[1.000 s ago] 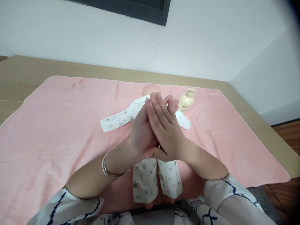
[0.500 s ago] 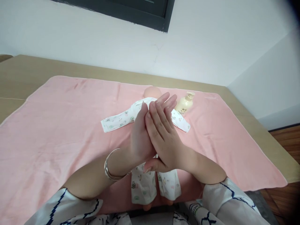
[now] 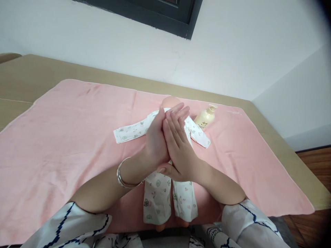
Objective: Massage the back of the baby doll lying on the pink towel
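Note:
Palm to palm, my left hand (image 3: 156,137) and my right hand (image 3: 181,151) press together in the middle of the view, fingers stretched out. Nothing shows between them. A silver bangle circles my left wrist. Below them lies a baby doll (image 3: 170,101), dressed in a white printed bodysuit (image 3: 157,199) with long sleeves and legs. Its head top shows beyond my fingertips and its feet peek out at the near end; my hands hide its face and most of its trunk. A cream pump bottle (image 3: 206,116) stands beside the doll's right-hand sleeve in the view.
A pink blanket (image 3: 77,137) with some creases covers most of the wooden table (image 3: 108,74). Behind the table rises a white wall (image 3: 129,44) with a dark frame (image 3: 168,19) on it. Brown wood flooring shows at the lower right.
My right hand has slid slightly down and back along my left palm, both staying in contact. The camera view has tilted a little. Doll and bottle stay in place.

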### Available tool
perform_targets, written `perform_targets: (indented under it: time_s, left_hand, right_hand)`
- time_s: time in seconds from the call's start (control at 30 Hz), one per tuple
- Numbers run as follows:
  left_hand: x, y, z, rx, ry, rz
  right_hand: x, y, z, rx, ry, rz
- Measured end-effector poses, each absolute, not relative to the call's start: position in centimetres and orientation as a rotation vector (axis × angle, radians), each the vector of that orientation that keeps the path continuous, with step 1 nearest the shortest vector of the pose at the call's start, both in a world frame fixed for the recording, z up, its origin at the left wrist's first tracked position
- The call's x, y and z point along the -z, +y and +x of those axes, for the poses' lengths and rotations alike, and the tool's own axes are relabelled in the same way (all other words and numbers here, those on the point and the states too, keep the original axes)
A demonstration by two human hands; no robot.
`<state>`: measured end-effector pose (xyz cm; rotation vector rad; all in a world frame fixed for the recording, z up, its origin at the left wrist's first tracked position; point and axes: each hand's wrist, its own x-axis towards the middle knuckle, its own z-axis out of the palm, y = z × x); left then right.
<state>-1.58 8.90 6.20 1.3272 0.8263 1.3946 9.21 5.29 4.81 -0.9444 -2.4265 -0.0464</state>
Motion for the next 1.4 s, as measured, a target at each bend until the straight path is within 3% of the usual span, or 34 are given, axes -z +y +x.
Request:
perform_targets:
  time_s: [0.1,0.2,0.27,0.43,0.67,0.77,0.9,1.13,1.23,1.4]
  left_hand:
    - [-7.3,11.5,-2.9,-1.351,0.677,0.933]
    - [-5.4,15.7,-3.5,-1.631,0.837,0.891]
    - [-2.9,18.5,-3.4,-1.725,1.007,0.915]
    - [2.4,21.2,-2.3,-1.571,1.210,1.160]
    - [4.5,19.9,-1.2,-1.553,1.292,1.411]
    - [5.0,20.2,-1.2,-1.561,1.307,1.401]
    - [5.1,20.3,-1.2,-1.571,1.310,1.421]
    - [4.9,20.1,-1.2,-1.584,1.293,1.419]
    - [5.0,20.2,-1.2,-1.574,1.292,1.396]
    - [4.9,20.1,-1.2,-1.554,1.305,1.403]
  right_hand:
    - [-4.1,6.0,8.9,-0.058,-2.488,-1.017]
    - [-3.1,8.0,8.9,-0.180,-2.506,-1.192]
    - [-2.2,9.8,9.1,-0.222,-2.500,-1.323]
    - [-0.8,14.4,11.2,-0.235,-2.572,-1.444]
    - [-0.2,14.4,11.8,-0.185,-2.215,-1.909]
    - [-0.1,13.2,10.5,-0.055,-2.290,-1.825]
    - [0.0,14.8,11.9,-0.202,-2.436,-1.565]
    - [0.2,15.8,13.1,-0.137,-2.164,-1.945]
    - [-0.4,13.6,11.4,-0.075,-2.356,-1.799]
    - [-0.4,14.6,12.0,-0.251,-2.447,-1.619]
